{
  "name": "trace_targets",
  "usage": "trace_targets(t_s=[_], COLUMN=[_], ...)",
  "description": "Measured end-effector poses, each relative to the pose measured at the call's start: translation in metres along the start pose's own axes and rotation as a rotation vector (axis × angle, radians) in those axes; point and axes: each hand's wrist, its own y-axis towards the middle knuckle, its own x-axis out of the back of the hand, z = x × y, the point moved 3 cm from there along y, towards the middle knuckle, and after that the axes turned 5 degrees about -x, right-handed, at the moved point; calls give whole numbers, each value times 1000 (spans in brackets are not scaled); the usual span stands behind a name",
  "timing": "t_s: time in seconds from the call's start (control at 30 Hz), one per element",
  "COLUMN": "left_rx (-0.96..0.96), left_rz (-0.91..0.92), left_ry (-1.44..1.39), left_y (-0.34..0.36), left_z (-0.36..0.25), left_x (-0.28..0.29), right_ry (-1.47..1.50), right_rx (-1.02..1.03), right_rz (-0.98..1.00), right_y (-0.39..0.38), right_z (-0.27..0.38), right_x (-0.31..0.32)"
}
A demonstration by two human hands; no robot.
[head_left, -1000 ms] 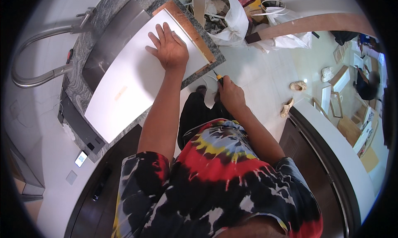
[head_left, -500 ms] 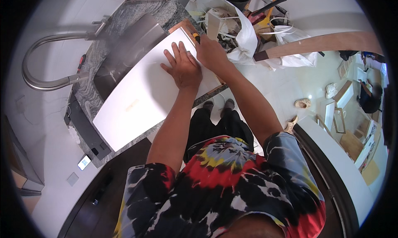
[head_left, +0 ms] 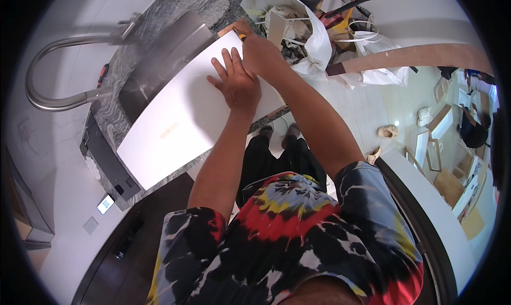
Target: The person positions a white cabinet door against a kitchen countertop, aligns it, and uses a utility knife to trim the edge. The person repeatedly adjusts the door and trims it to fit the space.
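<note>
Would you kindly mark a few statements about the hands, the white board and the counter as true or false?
1. The left hand lies flat on the white board. True.
2. The right hand hangs at the person's side. False: it is at the board's far corner, with a bit of a yellow tool showing beside it.
3. The board lies on the floor. False: it rests on the grey stone counter, over the sink.
4. A curved metal tap stands left of the board. True.

Speckled granite counter [head_left: 175,12], white panel [head_left: 181,119] lying on it

Left hand [head_left: 238,84] flat, fingers spread, palm down. Right hand [head_left: 259,55] closed, just beyond left; both arms extended forward.
</note>
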Motion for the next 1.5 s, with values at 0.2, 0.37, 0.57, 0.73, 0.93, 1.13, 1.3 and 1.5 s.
trace_targets(t_s=[0.2,0.37,0.57,0.73,0.93,1.13,1.3,1.5], left_rx=[-2,16,9,19,21,-21,-29,-73], left_rz=[-23,-46,-86,-57,-67,-120,-176,-229], left_ry=[-53,-52,-71,-74,-71,-91,-38,10], left_y=[3,5,3,5,3,5,2,3], left_z=[-1,4,1,-1,4,0,4,2], left_x=[0,-6,-5,-4,-4,-6,-5,-8], right_ry=[18,90,235,244,197,157,137,119], right_rx=[8,-156,-182,-165,-175,-165,-304,-390], right_rz=[59,104,-53,-34,44,80,209,271], right_y=[-23,-104,-74,-74,-82,-94,-158,-213], right_z=[6,-31,-18,-31,-23,-29,-30,-40], right_x=[26,21,59,21,10,9,25,18])
